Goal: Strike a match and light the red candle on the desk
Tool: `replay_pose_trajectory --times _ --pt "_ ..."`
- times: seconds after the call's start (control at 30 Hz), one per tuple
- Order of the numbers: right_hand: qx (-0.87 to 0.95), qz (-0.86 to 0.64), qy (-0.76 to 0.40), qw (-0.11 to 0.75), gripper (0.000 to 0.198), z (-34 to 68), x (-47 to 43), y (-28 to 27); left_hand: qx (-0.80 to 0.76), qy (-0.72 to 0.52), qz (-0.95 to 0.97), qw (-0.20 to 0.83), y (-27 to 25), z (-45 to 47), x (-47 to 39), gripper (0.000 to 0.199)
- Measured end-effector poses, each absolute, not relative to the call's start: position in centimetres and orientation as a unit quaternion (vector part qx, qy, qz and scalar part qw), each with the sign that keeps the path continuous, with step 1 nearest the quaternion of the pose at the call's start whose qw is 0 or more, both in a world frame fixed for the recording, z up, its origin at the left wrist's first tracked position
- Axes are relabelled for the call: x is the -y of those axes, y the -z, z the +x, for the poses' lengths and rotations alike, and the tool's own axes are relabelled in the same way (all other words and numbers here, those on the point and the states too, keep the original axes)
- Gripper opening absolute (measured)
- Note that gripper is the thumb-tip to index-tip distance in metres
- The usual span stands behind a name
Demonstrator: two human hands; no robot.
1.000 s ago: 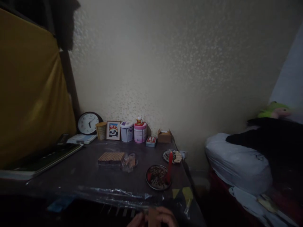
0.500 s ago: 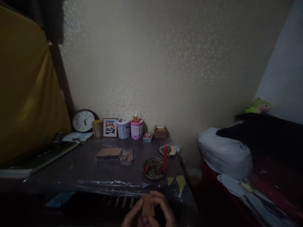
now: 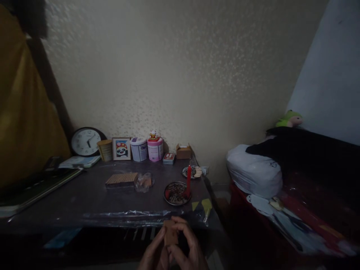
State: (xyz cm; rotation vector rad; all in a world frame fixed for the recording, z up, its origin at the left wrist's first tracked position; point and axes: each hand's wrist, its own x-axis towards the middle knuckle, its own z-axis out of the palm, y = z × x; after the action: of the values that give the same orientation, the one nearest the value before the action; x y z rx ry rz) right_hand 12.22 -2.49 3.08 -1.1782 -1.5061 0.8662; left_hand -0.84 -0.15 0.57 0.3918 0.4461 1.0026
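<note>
Head view, small flat tan rectangular box [image 3: 170,233], dim and upright, pinched between left hand [image 3: 153,253] and right hand [image 3: 191,249]

1. I see only two parts of the person's body: the left hand [image 3: 154,253] and the right hand [image 3: 187,251], at the bottom edge of the head view.
2. Both hands are bare; I see no glove, ring or watch on them.
3. No sleeve shows; the wrists are cut off by the frame edge.
4. The light is dim, so I cannot make out finer details such as nails.
</note>
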Motion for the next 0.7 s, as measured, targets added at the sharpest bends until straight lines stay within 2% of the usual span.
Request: replay_pose_trajectory --times 0.13,0.3,0.7 --pt "0.616 -0.484 -0.349 0.515 0.033 12.2 2.4 -2.7 -0.193 -0.455 0.170 0.852 -1.5 -0.2 -0.1 0.022" --pt "0.629 -0.484 -0.351 0.497 0.029 12.4 2.4 -3.0 -0.163 -0.457 0.165 0.859 -1.6 -0.1 0.1 0.020" --pt "0.644 -0.475 -0.370 0.471 0.028 12.7 1.9 -2.7 -0.199 -0.483 0.153 0.839 -2.1 0.0 0.3 0.015"
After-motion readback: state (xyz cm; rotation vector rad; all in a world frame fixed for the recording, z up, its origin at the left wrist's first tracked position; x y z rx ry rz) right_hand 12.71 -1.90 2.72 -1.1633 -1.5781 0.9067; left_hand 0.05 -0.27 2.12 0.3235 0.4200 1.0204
